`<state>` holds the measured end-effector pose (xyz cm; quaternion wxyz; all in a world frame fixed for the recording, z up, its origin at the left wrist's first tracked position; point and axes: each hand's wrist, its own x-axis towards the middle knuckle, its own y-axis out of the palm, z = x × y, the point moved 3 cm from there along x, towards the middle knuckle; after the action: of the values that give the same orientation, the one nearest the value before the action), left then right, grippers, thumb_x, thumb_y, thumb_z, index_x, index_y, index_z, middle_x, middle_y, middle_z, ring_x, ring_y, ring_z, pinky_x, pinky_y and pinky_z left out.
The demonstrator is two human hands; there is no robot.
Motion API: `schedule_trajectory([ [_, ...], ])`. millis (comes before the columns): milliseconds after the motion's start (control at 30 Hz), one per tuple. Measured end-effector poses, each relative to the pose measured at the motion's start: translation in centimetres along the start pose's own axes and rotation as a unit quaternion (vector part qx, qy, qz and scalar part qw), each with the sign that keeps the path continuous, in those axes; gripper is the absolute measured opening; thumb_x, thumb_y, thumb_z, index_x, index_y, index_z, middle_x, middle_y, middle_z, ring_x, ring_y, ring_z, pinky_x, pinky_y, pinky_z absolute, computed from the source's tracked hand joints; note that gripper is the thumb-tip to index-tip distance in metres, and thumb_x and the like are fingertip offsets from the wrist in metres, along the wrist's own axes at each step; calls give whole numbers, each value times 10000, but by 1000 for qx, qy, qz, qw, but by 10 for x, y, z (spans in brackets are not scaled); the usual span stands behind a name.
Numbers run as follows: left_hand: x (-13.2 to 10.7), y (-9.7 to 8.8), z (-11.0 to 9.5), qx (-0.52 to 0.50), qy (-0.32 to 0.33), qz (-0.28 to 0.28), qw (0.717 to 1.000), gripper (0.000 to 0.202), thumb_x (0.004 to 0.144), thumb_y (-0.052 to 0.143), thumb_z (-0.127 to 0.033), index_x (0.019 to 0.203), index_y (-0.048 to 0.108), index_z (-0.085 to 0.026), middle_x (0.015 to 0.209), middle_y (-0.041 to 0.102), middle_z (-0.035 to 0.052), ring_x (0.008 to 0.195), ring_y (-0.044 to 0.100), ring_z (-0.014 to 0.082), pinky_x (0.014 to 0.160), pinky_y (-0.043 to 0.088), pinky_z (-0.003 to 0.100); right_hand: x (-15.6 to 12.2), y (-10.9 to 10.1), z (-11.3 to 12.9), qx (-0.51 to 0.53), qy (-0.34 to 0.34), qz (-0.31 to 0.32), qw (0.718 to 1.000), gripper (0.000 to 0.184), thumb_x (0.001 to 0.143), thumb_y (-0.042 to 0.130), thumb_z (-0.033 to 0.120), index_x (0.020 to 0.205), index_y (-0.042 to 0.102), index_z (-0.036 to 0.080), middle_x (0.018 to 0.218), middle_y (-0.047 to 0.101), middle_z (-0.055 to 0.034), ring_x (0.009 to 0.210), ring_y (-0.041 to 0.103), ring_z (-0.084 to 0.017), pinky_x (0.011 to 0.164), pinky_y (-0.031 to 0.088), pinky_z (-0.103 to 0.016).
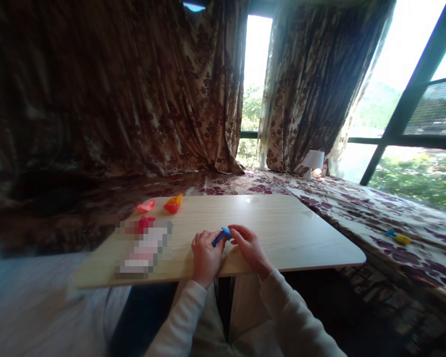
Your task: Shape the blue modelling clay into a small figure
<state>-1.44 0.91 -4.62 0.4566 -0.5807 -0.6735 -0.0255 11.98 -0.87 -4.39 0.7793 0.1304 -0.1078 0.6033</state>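
Note:
Between my two hands, just above the near part of the light wooden table (282,233), is a small blue object (221,236) with a paler blue upper part. Its exact kind is too small to tell. My left hand (206,253) is closed on its lower left end, the fingers curled around it. From the other side, my right hand (249,246) pinches the paler end with thumb and fingertips. The fingers cover part of the object.
On the table's left side lie a pink piece (146,206), an orange and yellow piece (173,204) and a dark pink piece (145,224) beside a blurred-out patch. A white lamp (313,161) and a blue and yellow item (399,237) rest on the flowered cloth (342,208).

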Motion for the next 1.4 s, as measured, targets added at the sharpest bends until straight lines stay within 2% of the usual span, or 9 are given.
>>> schedule_trajectory([
  [100, 1, 0, -1, -5, -3, 1, 1000, 155, 766, 646, -253, 903, 692, -198, 833, 679, 38, 846, 558, 204, 825, 428, 359, 0, 0, -1, 8, 6, -3, 1000, 383, 667, 676, 447, 903, 687, 146, 861, 696, -73, 764, 636, -198, 625, 527, -299],
  [267, 1, -1, -2, -10, -24, -12, 1000, 173, 713, 690, -213, 882, 672, -180, 828, 685, 38, 850, 570, 213, 837, 430, 374, 0, 1, -1, 6, 6, 0, 1000, 348, 675, 668, 443, 848, 691, 142, 778, 693, -62, 738, 636, -198, 609, 519, -292],
  [400, 1, -1, -2, -10, -10, -10, 1000, 143, 733, 676, -220, 874, 686, -196, 844, 695, 34, 867, 567, 211, 854, 427, 380, 1, 0, 0, -6, -3, -5, 1000, 361, 687, 655, 459, 848, 698, 140, 738, 683, -56, 699, 630, -189, 599, 515, -291],
  [600, 1, -1, -1, -21, -3, -11, 1000, 155, 754, 659, -241, 899, 696, -201, 857, 706, 38, 878, 573, 212, 862, 433, 386, 1, 0, 1, -28, -24, 8, 999, 365, 700, 658, 456, 921, 706, 169, 959, 677, -85, 820, 637, -208, 640, 533, -294],
  [833, 0, -1, 0, -33, -30, -28, 999, 177, 702, 685, -180, 878, 682, -174, 875, 695, 61, 894, 581, 224, 887, 430, 411, 1, 0, -4, 4, 2, -12, 1000, 434, 655, 691, 494, 913, 697, 145, 861, 708, -84, 799, 649, -228, 640, 531, -322],
  [1033, 0, 0, 2, -37, -6, -20, 999, 124, 711, 679, -200, 834, 697, -201, 806, 692, 36, 862, 572, 214, 848, 441, 385, 2, 0, -5, -4, 9, -10, 1000, 417, 645, 696, 478, 892, 699, 142, 862, 709, -93, 789, 645, -222, 645, 522, -319],
  [1233, 2, 1, 4, -33, -25, -30, 999, 153, 690, 683, -173, 841, 659, -183, 841, 665, 42, 872, 562, 218, 841, 436, 379, 2, -1, -4, 3, 5, -33, 999, 431, 646, 687, 495, 893, 697, 141, 864, 703, -91, 791, 635, -221, 619, 522, -311],
  [1400, 1, 0, 2, -16, -14, -26, 999, 96, 710, 651, -172, 799, 645, -208, 801, 638, 23, 851, 553, 208, 827, 429, 367, 2, -3, -4, -5, 6, -37, 999, 444, 646, 682, 515, 888, 700, 144, 848, 701, -85, 778, 631, -219, 608, 525, -310],
])
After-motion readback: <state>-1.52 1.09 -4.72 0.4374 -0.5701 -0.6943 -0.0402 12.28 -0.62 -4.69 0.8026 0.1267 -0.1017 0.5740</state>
